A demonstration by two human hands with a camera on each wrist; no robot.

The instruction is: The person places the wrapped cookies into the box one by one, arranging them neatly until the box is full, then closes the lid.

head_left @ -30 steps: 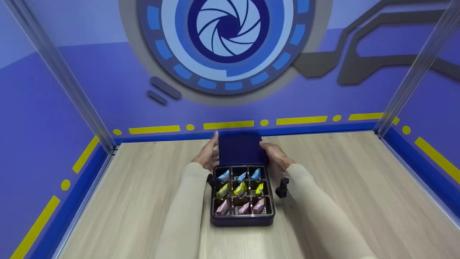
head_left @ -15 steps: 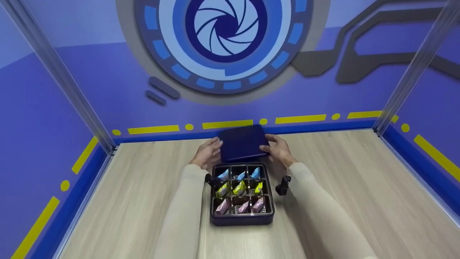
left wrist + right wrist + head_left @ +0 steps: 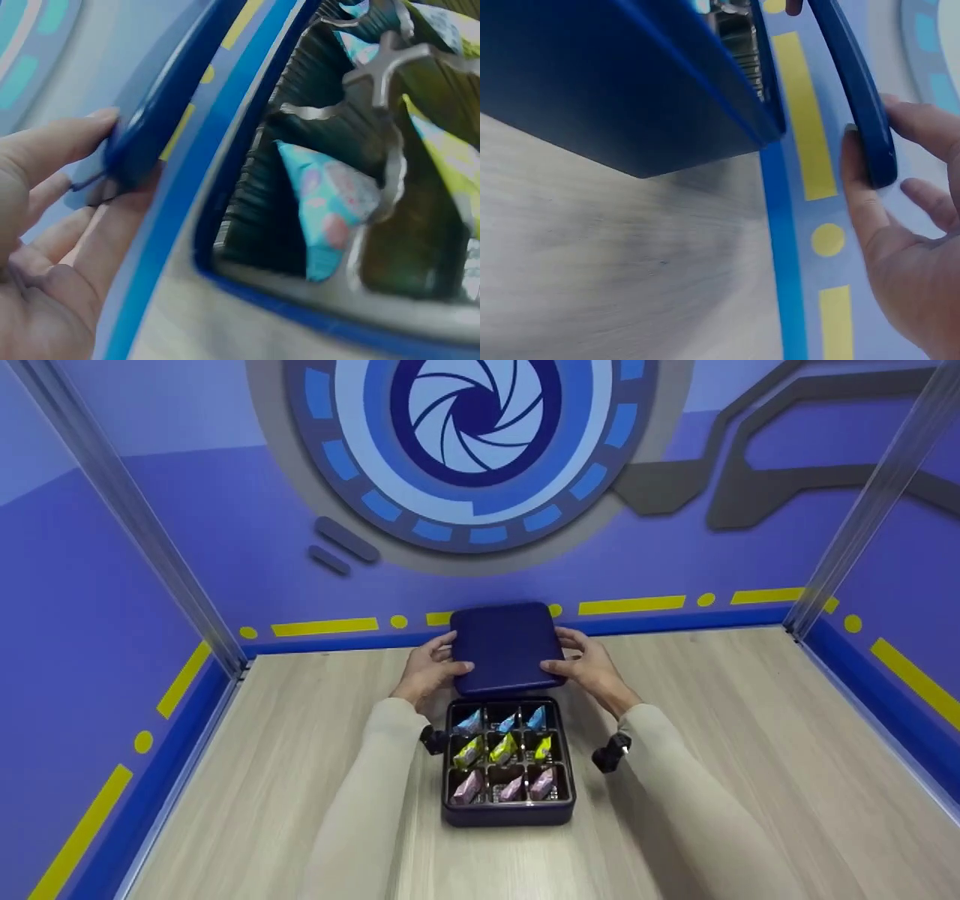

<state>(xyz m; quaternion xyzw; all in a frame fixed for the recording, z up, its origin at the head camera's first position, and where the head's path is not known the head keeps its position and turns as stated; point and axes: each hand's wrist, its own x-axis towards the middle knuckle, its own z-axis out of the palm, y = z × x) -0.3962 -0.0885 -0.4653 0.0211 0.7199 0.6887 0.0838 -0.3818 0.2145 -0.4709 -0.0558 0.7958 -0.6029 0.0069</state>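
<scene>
A dark blue square lid (image 3: 508,649) is held up off the table behind the matching box (image 3: 508,815). My left hand (image 3: 427,669) grips its left edge, thumb on the upper face and fingers beneath, as the left wrist view also shows. On the opposite edge my right hand (image 3: 592,667) pinches the lid between thumb and fingers. Below, the box stands uncovered, its tray split into several compartments. Wrapped candies lie in them: a back row with a blue candy (image 3: 330,202), a middle row with a yellow candy (image 3: 502,748), and a front row with a pink candy (image 3: 467,787).
The box stands on a light wood table (image 3: 300,780). A blue panel wall (image 3: 225,540) with yellow marks rises just behind the lid, and side walls close in the table left and right. A black wrist camera (image 3: 611,752) sits at the right cuff.
Both hands have raised the lid from behind the box. It was tilted half a second ago and is now nearly level, with both thumbs on its upper face. The box has not moved.
</scene>
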